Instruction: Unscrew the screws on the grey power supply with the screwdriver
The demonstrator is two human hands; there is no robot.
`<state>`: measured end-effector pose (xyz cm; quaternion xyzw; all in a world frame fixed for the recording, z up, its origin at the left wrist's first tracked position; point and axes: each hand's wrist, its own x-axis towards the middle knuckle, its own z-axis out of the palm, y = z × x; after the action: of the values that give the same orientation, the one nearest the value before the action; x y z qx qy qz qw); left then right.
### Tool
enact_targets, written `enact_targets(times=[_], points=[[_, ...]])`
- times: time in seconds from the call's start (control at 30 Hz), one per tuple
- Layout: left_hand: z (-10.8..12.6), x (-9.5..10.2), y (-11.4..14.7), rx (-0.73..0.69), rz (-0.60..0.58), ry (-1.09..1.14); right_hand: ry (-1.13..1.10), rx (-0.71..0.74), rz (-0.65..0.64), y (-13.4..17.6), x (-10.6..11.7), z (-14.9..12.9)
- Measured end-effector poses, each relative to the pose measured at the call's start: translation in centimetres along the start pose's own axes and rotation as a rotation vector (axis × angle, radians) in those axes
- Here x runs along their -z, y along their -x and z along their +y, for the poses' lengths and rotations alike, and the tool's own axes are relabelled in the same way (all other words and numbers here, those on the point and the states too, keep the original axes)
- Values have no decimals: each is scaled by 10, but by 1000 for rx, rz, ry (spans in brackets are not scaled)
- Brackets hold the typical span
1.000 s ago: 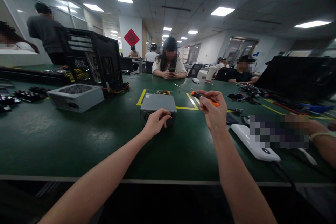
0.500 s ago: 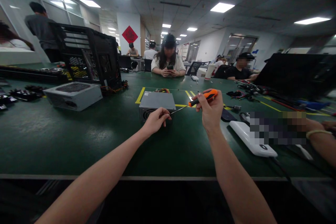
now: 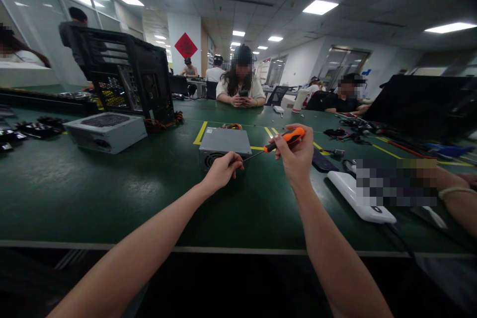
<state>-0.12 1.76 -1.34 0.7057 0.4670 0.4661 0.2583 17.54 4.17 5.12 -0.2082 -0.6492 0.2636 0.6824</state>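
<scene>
A grey computer power supply lies on the green table in front of me, its fan grille facing me. My right hand is closed round the orange and black handle of a screwdriver, whose thin shaft slants down to the left. The shaft's end reaches the fingertips of my left hand, by the front right corner of the power supply. Those fingers are pinched together; what they hold at the screwdriver's tip is too small to make out. My left hand covers part of the grille.
A second power supply and an open black computer case stand to the left. At the right lie a white power bank-like device, a dark flat object and cables. Another person's arm reaches in there. Someone sits opposite.
The screwdriver handle and my right hand have shifted slightly left and tilted a little. My left hand stays at the power supply's corner. The whole view has moved slightly.
</scene>
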Motion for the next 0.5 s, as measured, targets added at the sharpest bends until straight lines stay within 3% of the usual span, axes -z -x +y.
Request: enact_targets(times=[0.2, 0.37, 0.5], points=[[2, 4, 2, -8, 14, -331, 133, 80, -27, 13, -8, 0], [6, 9, 6, -79, -11, -600, 172, 60, 98, 20, -10, 1], [9, 11, 8, -172, -12, -651, 121, 28, 140, 22, -11, -3]])
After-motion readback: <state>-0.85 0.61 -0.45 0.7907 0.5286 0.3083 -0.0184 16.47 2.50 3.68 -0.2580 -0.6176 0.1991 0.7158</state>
